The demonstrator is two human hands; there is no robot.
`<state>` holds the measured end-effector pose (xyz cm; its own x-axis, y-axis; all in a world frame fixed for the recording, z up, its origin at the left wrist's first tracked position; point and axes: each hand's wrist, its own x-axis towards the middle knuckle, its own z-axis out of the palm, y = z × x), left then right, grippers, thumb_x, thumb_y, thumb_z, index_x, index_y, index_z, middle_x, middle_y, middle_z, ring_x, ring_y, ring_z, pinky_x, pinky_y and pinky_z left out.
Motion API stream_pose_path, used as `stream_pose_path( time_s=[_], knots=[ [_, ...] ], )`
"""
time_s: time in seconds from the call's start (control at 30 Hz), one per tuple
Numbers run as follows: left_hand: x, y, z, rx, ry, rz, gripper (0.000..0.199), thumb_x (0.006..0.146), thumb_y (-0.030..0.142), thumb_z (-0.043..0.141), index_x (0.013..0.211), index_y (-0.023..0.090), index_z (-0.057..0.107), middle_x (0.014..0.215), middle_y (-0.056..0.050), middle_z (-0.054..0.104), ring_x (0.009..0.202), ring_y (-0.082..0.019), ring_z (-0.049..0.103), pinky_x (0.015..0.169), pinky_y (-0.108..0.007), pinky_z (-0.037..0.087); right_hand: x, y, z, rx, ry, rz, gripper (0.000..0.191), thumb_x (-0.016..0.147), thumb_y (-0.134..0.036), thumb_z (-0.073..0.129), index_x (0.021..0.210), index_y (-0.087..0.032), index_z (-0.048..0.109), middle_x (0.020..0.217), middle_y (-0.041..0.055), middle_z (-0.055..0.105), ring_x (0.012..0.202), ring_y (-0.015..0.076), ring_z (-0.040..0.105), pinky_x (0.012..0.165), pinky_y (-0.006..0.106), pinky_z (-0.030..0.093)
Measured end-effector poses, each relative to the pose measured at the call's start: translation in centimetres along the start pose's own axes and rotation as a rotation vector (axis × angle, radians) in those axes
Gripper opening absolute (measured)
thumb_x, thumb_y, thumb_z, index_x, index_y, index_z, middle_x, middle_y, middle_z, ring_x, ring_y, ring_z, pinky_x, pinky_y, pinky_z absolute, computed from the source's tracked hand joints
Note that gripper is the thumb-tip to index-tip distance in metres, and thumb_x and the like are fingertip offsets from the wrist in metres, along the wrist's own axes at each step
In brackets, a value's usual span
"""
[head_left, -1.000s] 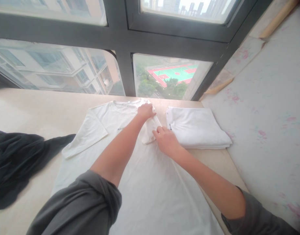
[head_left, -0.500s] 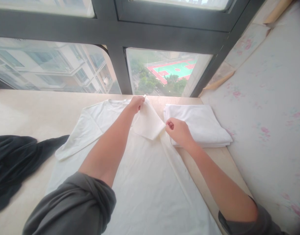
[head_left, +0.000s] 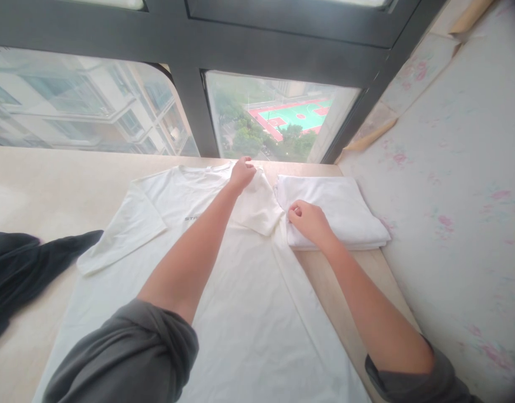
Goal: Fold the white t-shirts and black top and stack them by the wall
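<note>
White T-shirt point(head_left: 240, 291) directly beneath the left hand point(head_left: 243, 173), near the far shoulder. Fingers there partly straightened, pointing away toward the window; cannot tell a grip on the cloth from a light touch. To the right and slightly nearer, the right hand point(head_left: 308, 220), fingers curled inward, thumb side next to the corner of the near-lying sleeve point(head_left: 257, 207); cannot tell a pinch on that corner from a mere closeness. Between both hands, that same sleeve, fairly flat, hem facing back toward the body.

Just left of the left hand, the round collar point(head_left: 205, 172), spread flat. Nearer than the collar, dark printed lettering point(head_left: 191, 218), partly covered by the left forearm. Farther left, the opposite sleeve point(head_left: 123, 229), angled outward. Nearer than both hands, the broad, lightly creased front, running out of view below.

Behind and right of the right hand, a folded white cloth point(head_left: 337, 207), partly hidden by the fingers. Well left of the left hand, crumpled black cloth point(head_left: 34, 263). Underneath, a pale ledge point(head_left: 22, 190). Beyond the left hand, a dark window frame point(head_left: 274, 50), with a green and red court point(head_left: 297, 117) outside. Far right of the right hand, flowered wallpaper point(head_left: 454, 224).
</note>
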<state>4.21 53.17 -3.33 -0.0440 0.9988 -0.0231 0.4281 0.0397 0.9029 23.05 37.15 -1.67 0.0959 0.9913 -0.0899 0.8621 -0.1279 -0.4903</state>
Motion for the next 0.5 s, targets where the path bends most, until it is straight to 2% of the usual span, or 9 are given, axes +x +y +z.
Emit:
stream_pose_path(
  time_s=[0.1,0.2,0.23,0.27,0.37,0.43,0.5],
  knots=[
    [-5.4,0.2,-1.6,0.099,0.068,0.092,0.042,0.080,0.011,0.053,0.121,0.017,0.055,0.120,-0.011,0.062,0.106,-0.022,0.060,0.094,-0.035,0.044,0.4,-0.8,-0.1,-0.048,-0.024,0.013,0.026,0.092,-0.043,0.050,0.092,-0.023,0.068,0.090,0.0043,0.073,0.085,0.0193,0.063,0.067,0.026,0.036],
    [-15.0,-0.1,-2.0,0.181,0.044,0.158,0.028,0.083,0.017,0.052,0.110,0.020,0.058,0.108,-0.009,0.064,0.096,-0.022,0.061,0.088,-0.037,0.045,0.9,-1.6,0.0,-0.110,-0.043,0.003,0.036,0.090,-0.055,0.053,0.099,-0.023,0.068,0.097,0.0070,0.072,0.088,0.0215,0.063,0.067,0.026,0.037],
    [-19.0,-0.2,-1.7,0.205,-0.019,0.176,0.025,0.084,0.020,0.052,0.108,0.022,0.058,0.097,-0.007,0.066,0.088,-0.022,0.062,0.082,-0.037,0.046,1.2,-1.8,0.1,-0.123,-0.050,-0.010,0.037,0.089,-0.054,0.055,0.103,-0.023,0.067,0.099,0.0073,0.072,0.089,0.0220,0.063,0.068,0.027,0.038],
    [-23.1,-0.4,-1.0,0.245,-0.164,0.201,0.025,0.089,0.025,0.048,0.112,0.024,0.057,0.091,-0.006,0.066,0.082,-0.022,0.063,0.076,-0.037,0.046,1.5,-2.0,0.2,-0.129,-0.061,-0.031,0.035,0.088,-0.051,0.058,0.106,-0.023,0.067,0.100,0.0072,0.072,0.090,0.0220,0.063,0.070,0.026,0.039],
    [-34.4,-0.4,2.5,0.349,-0.567,0.354,0.035,0.094,0.033,0.044,0.127,0.025,0.052,0.092,-0.012,0.068,0.079,-0.025,0.064,0.065,-0.039,0.043,2.6,-2.1,0.1,-0.105,-0.110,-0.118,0.029,0.084,-0.030,0.062,0.111,-0.021,0.067,0.098,0.0052,0.072,0.091,0.0195,0.063,0.075,0.025,0.041],
    [-39.9,0.0,5.3,0.451,-0.752,0.442,0.043,0.091,0.036,0.051,0.132,0.022,0.050,0.088,-0.015,0.066,0.073,-0.028,0.064,0.056,-0.038,0.037,3.4,-1.9,-0.2,-0.065,-0.142,-0.161,0.030,0.082,-0.018,0.059,0.110,-0.019,0.069,0.094,0.0038,0.073,0.088,0.0170,0.063,0.076,0.023,0.042],
    [-43.4,0.7,7.6,0.541,-0.846,0.444,0.051,0.087,0.040,0.058,0.132,0.017,0.052,0.085,-0.018,0.065,0.072,-0.030,0.064,0.050,-0.036,0.031,3.9,-1.6,-0.7,-0.024,-0.147,-0.166,0.030,0.082,-0.015,0.056,0.108,-0.017,0.071,0.092,0.0035,0.073,0.083,0.0153,0.063,0.076,0.022,0.042]
  ],
)
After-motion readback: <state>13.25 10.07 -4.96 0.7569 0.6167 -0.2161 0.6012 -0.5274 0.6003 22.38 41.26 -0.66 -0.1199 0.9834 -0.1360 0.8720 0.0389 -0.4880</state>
